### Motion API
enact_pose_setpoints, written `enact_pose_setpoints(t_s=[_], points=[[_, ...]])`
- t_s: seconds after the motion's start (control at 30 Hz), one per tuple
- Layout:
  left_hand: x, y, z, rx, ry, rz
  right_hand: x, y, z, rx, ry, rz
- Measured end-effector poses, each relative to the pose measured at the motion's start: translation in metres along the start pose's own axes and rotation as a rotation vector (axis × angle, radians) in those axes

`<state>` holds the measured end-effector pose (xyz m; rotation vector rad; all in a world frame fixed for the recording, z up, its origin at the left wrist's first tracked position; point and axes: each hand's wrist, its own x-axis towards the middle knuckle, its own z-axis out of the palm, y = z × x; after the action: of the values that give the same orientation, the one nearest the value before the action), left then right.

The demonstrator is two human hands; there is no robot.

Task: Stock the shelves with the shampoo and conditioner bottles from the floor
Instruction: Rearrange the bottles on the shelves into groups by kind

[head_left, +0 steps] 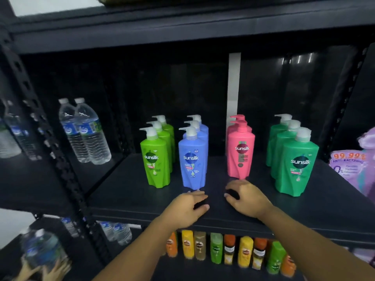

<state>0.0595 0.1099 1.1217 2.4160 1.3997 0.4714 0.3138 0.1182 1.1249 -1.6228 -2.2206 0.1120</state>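
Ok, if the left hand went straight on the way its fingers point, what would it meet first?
The front blue bottle. The left hand lies on the shelf with its fingertips right at that bottle's base. They may already touch it, but the depth is unclear.

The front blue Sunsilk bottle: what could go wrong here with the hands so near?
The left hand lies right at the base of the front blue Sunsilk bottle; a nudge could tip it against the blue bottles behind. The right hand is equally near the front pink Sunsilk bottle, which might topple likewise.
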Motion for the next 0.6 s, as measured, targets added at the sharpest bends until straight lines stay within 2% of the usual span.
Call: enact_pose_setpoints(t_s=[0.1,0.17,0.3,0.37,0.43,0.5,0.6], points=[[-0.019,-0.019,-0.014,-0.003,0.017,-0.039,-0.003,-0.030,0.004,0.029,-0.054,0.000],[-0.030,-0.031,-0.023,0.024,0.075,-0.057,0.001,-0.055,0.010,0.122,-0.022,0.072],[-0.041,-0.056,-0.039,-0.096,0.406,-0.187,0.019,-0.101,0.024,0.480,0.140,0.321],[-0.039,-0.071,-0.050,-0.228,0.599,-0.284,0.032,-0.113,0.034,0.583,0.217,0.368],[-0.030,-0.081,-0.061,-0.361,0.712,-0.339,0.045,-0.121,0.043,0.640,0.272,0.400],[-0.016,-0.091,-0.069,-0.489,0.709,-0.376,0.055,-0.125,0.050,0.642,0.315,0.436],[0.007,-0.108,-0.070,-0.578,0.608,-0.390,0.060,-0.126,0.060,0.586,0.374,0.472]])
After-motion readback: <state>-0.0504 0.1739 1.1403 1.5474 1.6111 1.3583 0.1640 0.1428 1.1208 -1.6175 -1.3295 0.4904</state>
